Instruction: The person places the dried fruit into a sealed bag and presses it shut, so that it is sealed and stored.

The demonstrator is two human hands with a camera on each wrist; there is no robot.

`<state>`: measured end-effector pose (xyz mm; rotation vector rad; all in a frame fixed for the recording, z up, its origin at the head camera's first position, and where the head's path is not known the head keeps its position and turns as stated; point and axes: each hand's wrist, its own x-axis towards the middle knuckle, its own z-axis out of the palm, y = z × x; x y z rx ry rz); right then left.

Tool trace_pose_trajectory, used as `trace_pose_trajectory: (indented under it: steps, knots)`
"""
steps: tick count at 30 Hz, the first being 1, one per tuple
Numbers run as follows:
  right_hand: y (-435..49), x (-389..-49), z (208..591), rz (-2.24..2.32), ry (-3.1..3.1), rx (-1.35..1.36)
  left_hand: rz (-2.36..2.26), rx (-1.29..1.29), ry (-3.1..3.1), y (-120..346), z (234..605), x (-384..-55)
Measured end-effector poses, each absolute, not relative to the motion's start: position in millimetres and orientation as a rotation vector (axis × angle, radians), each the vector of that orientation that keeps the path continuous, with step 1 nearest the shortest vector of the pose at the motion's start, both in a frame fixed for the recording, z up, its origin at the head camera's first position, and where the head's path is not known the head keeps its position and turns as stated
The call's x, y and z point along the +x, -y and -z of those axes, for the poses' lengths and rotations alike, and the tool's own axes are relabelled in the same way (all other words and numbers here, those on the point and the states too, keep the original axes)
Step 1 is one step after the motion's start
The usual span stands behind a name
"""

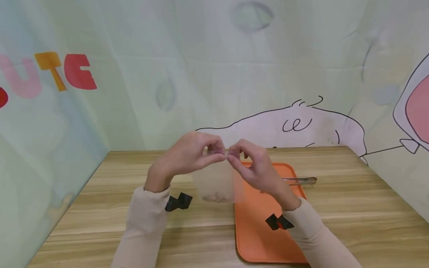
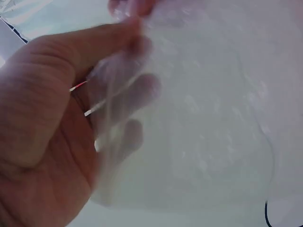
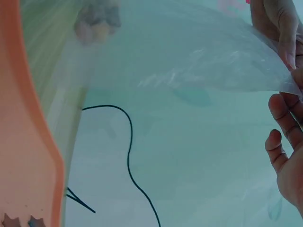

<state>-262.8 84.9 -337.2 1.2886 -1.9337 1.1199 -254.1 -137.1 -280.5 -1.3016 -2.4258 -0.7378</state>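
Observation:
A clear plastic bag (image 1: 214,178) hangs by its top from both hands, above the table. Between thumb and fingers, my left hand (image 1: 187,154) pinches the gathered top edge. Right beside it, my right hand (image 1: 256,169) pinches the same edge, the fingertips of both hands almost meeting. Several small brownish pieces (image 3: 98,21) lie in the bottom of the bag, blurred in the right wrist view. Through the film in the left wrist view, the other left fingers (image 2: 137,92) show behind the bag (image 2: 203,127).
An orange tray (image 1: 261,238) lies on the wooden table (image 1: 110,208), partly under my right arm. Metal tongs (image 1: 303,181) stick out over its right rim. Small star-shaped pieces (image 3: 36,221) sit on the tray in the right wrist view. A printed curtain (image 1: 134,74) hangs behind.

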Motion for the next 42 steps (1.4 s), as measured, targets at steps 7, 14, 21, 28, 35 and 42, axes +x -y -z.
trace_pose_trajectory:
  steps: [7,14,21,28,35,42]
  knots:
    - [-96.8,-260.8,327.5,-1.274,1.891,1.185,0.935,-1.140,2.439,157.4,276.5,-250.8]
    - [-101.4,-256.0,321.8,-1.351,2.018,1.192,0.986,-1.259,2.339,159.1,276.4,-251.9]
    - [-103.7,-250.1,315.5,-1.412,2.098,1.174,0.908,-1.365,2.248,146.2,274.8,-249.6]
    - [-101.5,-247.9,314.3,-1.457,2.035,1.149,0.908,-1.358,2.237,141.0,275.1,-249.1]
    - [-104.0,-245.1,311.3,-1.430,2.156,1.123,0.863,-1.384,2.182,136.9,275.5,-248.5]
    - [-104.8,-244.0,308.4,-1.262,2.097,1.220,0.795,-1.436,2.148,130.1,275.8,-246.8]
